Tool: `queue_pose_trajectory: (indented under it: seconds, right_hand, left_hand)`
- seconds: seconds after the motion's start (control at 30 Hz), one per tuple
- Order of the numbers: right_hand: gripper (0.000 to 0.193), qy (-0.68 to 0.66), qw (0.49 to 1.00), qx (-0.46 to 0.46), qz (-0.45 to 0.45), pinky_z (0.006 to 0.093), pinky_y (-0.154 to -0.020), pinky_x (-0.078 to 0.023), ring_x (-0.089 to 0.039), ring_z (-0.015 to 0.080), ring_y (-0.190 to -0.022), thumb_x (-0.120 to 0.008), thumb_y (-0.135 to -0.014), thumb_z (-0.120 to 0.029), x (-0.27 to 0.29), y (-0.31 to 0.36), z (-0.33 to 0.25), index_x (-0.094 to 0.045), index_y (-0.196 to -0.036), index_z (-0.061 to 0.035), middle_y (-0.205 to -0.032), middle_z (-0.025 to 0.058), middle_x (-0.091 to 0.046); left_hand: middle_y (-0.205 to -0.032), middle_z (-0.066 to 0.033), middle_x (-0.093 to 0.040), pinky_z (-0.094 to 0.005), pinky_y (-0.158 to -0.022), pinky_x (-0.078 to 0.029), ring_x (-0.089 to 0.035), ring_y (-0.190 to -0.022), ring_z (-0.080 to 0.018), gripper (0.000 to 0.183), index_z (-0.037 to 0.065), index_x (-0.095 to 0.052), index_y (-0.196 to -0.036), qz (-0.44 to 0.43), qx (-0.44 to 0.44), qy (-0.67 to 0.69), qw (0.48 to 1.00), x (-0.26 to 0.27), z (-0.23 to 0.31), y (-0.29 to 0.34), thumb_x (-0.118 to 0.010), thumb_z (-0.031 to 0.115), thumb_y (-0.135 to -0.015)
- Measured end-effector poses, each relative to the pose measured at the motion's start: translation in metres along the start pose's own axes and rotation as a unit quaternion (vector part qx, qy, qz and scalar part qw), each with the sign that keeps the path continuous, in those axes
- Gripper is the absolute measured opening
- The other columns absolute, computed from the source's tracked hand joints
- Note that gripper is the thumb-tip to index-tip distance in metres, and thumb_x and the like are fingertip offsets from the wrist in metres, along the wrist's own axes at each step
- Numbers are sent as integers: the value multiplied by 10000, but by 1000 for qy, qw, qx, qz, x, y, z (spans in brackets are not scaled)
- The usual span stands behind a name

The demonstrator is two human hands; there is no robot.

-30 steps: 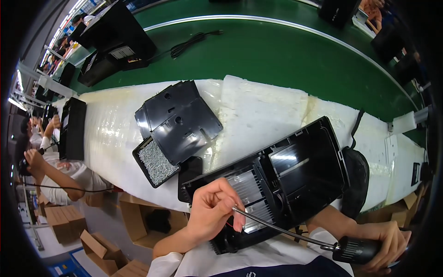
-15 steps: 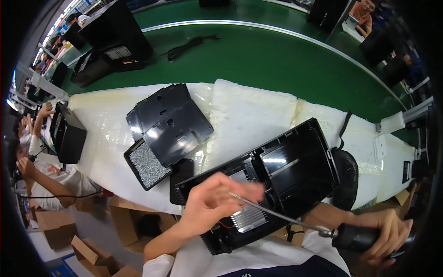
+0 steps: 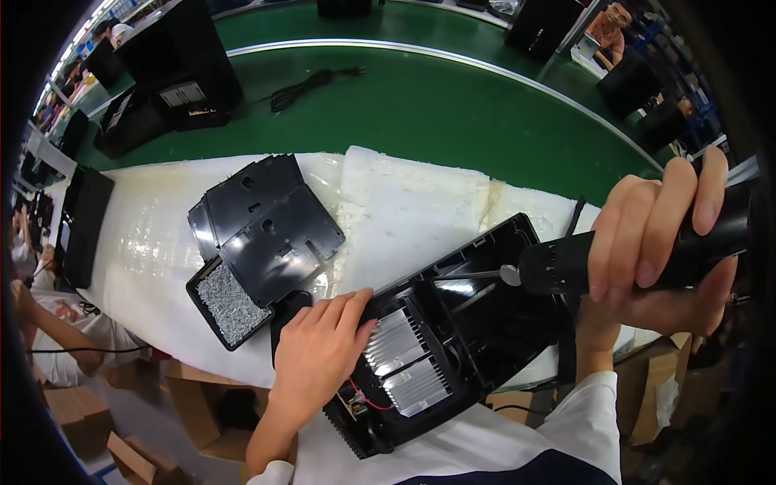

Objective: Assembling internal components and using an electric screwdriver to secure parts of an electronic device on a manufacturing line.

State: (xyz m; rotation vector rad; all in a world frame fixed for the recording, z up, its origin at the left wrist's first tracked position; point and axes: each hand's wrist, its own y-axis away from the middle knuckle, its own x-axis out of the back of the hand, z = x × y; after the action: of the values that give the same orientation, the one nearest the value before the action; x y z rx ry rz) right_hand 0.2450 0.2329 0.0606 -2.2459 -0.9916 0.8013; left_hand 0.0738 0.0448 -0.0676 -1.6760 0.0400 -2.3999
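A black plastic housing [image 3: 509,327] lies open and slanted before me, with finned silver heat sinks [image 3: 412,392] and a red wire inside. My left hand [image 3: 315,352] grips its upper left edge, the thumb beside the fins. My right hand [image 3: 659,246] is wrapped round a black electric screwdriver [image 3: 554,265], held nearly level over the right part of the housing. The screwdriver's shaft points left to the housing's far edge; what the tip touches is too small to tell. Left of the housing, a black tray [image 3: 208,319] holds many small screws [image 3: 232,303].
Flat black plastic panels [image 3: 279,226] overlap the screw tray on the white padded surface [image 3: 404,206]. Beyond, a green belt [image 3: 453,113] carries a black cord [image 3: 311,87] and large black cases [image 3: 182,61]. Cardboard boxes [image 3: 202,404] stand below at left. Other people sit left and far right.
My left hand has moved from above the heat sinks onto the housing's edge. The screwdriver has risen from the lower right, its tip now at the housing's far edge. The view has shifted slightly.
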Motion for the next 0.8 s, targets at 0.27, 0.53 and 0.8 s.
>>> queue_pose_trajectory:
  seconds: [0.27,0.53,0.8]
  right_hand:
    - [475,66,988,-98,-95,312,-400,-493,-526,185,-419,-768,-843,-308,-13,17,33,-360,-941,-86,-609,83,-530]
    - [490,64,976,-149,-142,301,-453,-488,-511,155,-486,-772,-837,-323,0,30,52,-355,-961,-97,-651,72,-521]
    - [474,17,976,-171,-133,288,-488,-484,-517,142,-512,-768,-838,-332,1,32,61,-372,-949,-96,-661,59,-526]
  left_hand:
    - [-961,-30,-661,-303,-684,-499,-638,-826,-189,328,71,-605,-1136,-9,4,30,1000,2,-5,-1,-681,207,-847]
    - [-986,-38,-662,-299,-702,-503,-643,-858,-186,329,58,-603,-1135,-7,-5,45,999,-1,-6,-3,-679,204,-850]
    - [-990,-41,-662,-299,-697,-504,-642,-847,-183,353,54,-610,-1159,14,0,28,1000,-6,-3,3,-681,192,-842]
